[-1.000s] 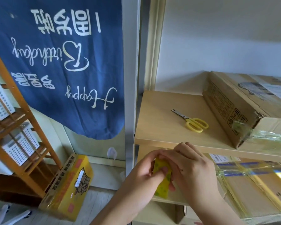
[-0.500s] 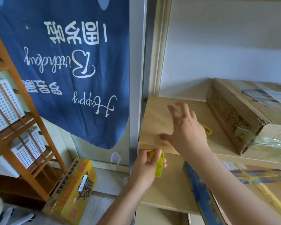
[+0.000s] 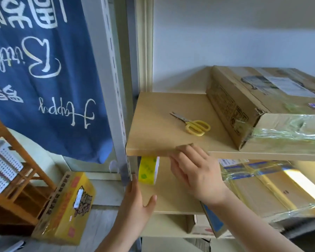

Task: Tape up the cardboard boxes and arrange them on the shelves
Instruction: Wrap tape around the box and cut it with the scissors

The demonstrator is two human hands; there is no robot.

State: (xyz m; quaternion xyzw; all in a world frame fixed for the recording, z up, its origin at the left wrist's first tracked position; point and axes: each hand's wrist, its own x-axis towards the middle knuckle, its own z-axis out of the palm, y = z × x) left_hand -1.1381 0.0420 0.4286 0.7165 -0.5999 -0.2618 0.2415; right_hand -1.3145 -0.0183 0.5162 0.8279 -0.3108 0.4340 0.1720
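A yellow-green tape roll (image 3: 148, 170) stands on edge at the left end of the lower shelf (image 3: 167, 199). My left hand (image 3: 135, 199) is just below and in front of the roll, fingers straight, holding nothing. My right hand (image 3: 195, 171) reaches up with relaxed fingers, its fingertips against the front edge of the upper shelf (image 3: 153, 150). A taped cardboard box (image 3: 258, 106) lies on the upper shelf at right. Another taped cardboard box (image 3: 273, 190) lies on the lower shelf. A yellow cardboard box (image 3: 65, 206) sits on the floor at left.
Yellow-handled scissors (image 3: 195, 124) lie on the upper shelf left of the box. A grey metal upright (image 3: 115, 88) borders the shelves on the left. A blue banner (image 3: 44, 70) hangs beside it, over a wooden rack (image 3: 16, 179) with white baskets.
My left hand has put the tape roll on the lower shelf and let go of it. My right hand has drawn back from above the upper shelf to its front edge.
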